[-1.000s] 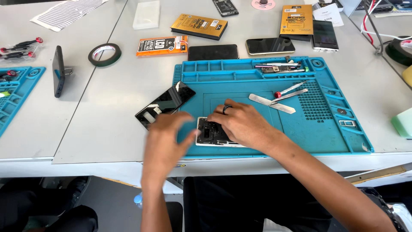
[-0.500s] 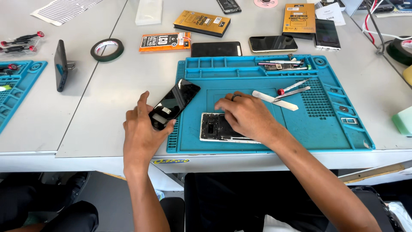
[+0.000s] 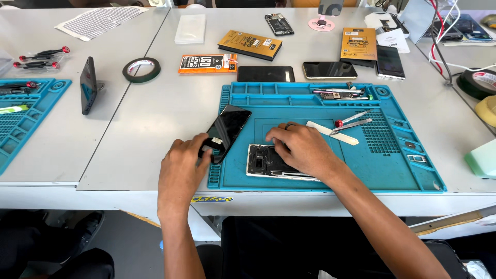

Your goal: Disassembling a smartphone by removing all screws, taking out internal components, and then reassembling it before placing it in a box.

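Light: bright, even daylight is cast from above.
Shadows: soft ones are seen under the fingers [image 3: 202,150].
Glare: a reflection is carried by the black screen [image 3: 227,129] beside the fingertips.
Focus: sharp throughout; edges slightly curved.

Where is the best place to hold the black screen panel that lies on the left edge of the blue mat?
Probably by its long side edges near the lower end, coming from the left: the black screen panel lies flat, tilted, overhanging the blue mat there, where the left hand already touches it.
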